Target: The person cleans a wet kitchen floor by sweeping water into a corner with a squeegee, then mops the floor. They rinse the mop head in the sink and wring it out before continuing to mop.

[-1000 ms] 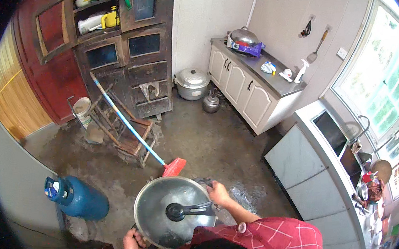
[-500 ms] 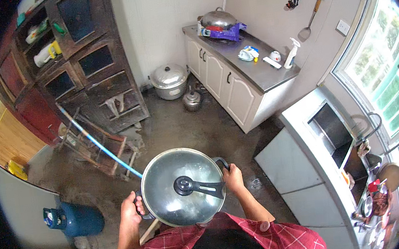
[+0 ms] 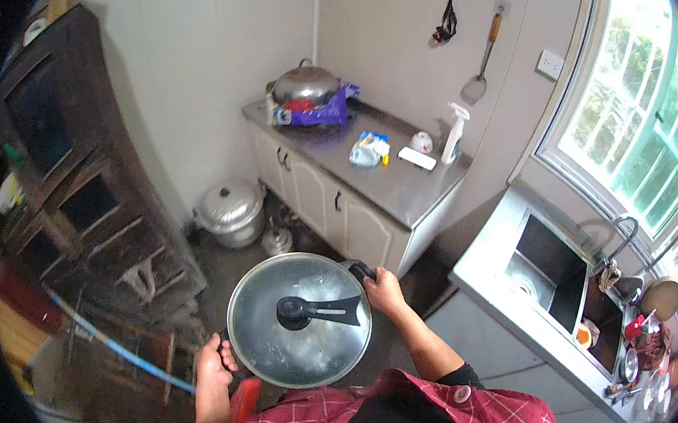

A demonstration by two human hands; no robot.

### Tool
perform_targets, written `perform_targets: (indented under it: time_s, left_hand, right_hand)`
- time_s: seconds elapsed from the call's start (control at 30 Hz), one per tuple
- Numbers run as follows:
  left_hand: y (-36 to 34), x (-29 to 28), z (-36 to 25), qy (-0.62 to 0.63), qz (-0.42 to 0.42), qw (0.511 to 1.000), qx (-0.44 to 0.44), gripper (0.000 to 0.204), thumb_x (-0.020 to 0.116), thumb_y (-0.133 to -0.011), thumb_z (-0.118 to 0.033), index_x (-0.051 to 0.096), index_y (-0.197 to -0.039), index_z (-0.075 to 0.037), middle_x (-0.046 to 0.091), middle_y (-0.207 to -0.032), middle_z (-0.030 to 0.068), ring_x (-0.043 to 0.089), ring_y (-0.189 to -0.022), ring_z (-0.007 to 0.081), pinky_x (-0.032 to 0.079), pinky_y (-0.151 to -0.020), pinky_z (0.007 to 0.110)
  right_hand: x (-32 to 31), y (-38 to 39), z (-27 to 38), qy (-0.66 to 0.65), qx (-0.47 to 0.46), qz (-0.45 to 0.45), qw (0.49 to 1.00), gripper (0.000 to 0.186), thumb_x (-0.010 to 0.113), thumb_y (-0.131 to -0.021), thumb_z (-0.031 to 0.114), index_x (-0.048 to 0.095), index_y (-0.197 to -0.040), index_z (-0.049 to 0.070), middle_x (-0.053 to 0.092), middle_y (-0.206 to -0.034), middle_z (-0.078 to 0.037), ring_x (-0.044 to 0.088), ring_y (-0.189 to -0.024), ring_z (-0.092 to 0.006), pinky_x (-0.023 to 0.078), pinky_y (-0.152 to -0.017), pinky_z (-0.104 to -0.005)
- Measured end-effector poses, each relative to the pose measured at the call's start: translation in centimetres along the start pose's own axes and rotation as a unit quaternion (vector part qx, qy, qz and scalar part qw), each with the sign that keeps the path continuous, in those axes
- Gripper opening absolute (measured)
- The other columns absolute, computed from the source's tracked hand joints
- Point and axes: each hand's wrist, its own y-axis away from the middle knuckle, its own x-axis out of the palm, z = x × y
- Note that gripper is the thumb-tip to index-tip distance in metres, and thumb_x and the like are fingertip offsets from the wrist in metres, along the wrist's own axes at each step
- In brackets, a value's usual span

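In front of my body is a wide round pan with dark side handles, covered by a glass lid (image 3: 274, 344) with a metal rim. A black knob (image 3: 292, 312) with a long flat stand piece sits on the lid's middle. My left hand (image 3: 213, 365) is closed around the pan's left side, its handle mostly hidden by the fingers. On the other side my right hand (image 3: 384, 292) grips the black right handle (image 3: 361, 271). The lid hides the pan's contents and most of its body.
Ahead, a counter (image 3: 403, 201) carries a large lidded metal pan (image 3: 305, 87), a spray bottle (image 3: 455, 132) and small items. At right stands a sink unit (image 3: 495, 266). A big aluminium pot (image 3: 231, 214) and a kettle (image 3: 277, 239) sit on the floor; a dark wooden cabinet (image 3: 93, 154) stands left.
My view has turned right and moved closer to the counter and sink. The lidded pan has come along in both hands; the blue gas cylinder has mostly left the view.
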Motion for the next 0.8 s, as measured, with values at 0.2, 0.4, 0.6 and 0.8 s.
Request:
perform_targets:
  time_s: [0.2, 0.4, 0.6, 0.8]
  left_hand:
    - [-10.0, 10.4, -7.6, 0.039, 0.042, 0.998, 0.017, 0.033, 0.048, -0.094, -0.038, 0.049, -0.075, -0.011, 0.038, -0.054, -0.0059, 0.033, -0.042, 0.0074, 0.026, -0.039, 0.024]
    - [-16.7, 20.9, -15.0, 0.048, 0.083, 0.994, 0.046, 0.031, 0.046, -0.095, -0.036, 0.049, -0.078, -0.01, 0.039, -0.057, -0.0046, 0.033, -0.045, 0.0089, 0.028, -0.041, 0.025]
    - [-21.4, 30.4, -19.5, 0.07, 0.05, 0.992, 0.093, 0.03, 0.047, -0.095, -0.033, 0.05, -0.079, -0.008, 0.039, -0.057, -0.0038, 0.034, -0.046, 0.0095, 0.03, -0.043, 0.026]
    - [-29.8, 39.8, -21.2, 0.078, 0.055, 0.992, 0.082, 0.031, 0.044, -0.096, -0.034, 0.049, -0.08, -0.008, 0.038, -0.061, -0.0034, 0.035, -0.048, 0.0104, 0.031, -0.045, 0.027]
  right_hand:
    - [2.1, -16.7, 0.2, 0.046, -0.016, -0.017, 0.999, 0.026, 0.06, -0.081, 0.021, 0.059, -0.087, -0.004, 0.06, -0.083, -0.029, 0.06, -0.084, -0.0431, 0.046, -0.072, -0.047]
    - [3.8, -32.7, 0.1, 0.023, -0.043, -0.022, 0.999, 0.024, 0.058, -0.082, 0.02, 0.058, -0.083, -0.004, 0.059, -0.076, -0.027, 0.06, -0.074, -0.0408, 0.046, -0.066, -0.0443]
    - [5.5, -47.8, 0.4, 0.021, -0.057, 0.049, 0.997, 0.021, 0.058, -0.08, 0.018, 0.059, -0.083, -0.003, 0.058, -0.077, -0.026, 0.058, -0.078, -0.0385, 0.045, -0.069, -0.0448]
    - [7.1, -61.5, -4.0, -0.021, -0.047, 0.078, 0.996, 0.023, 0.058, -0.08, 0.019, 0.061, -0.087, -0.003, 0.061, -0.086, -0.028, 0.059, -0.088, -0.0434, 0.046, -0.076, -0.0471]
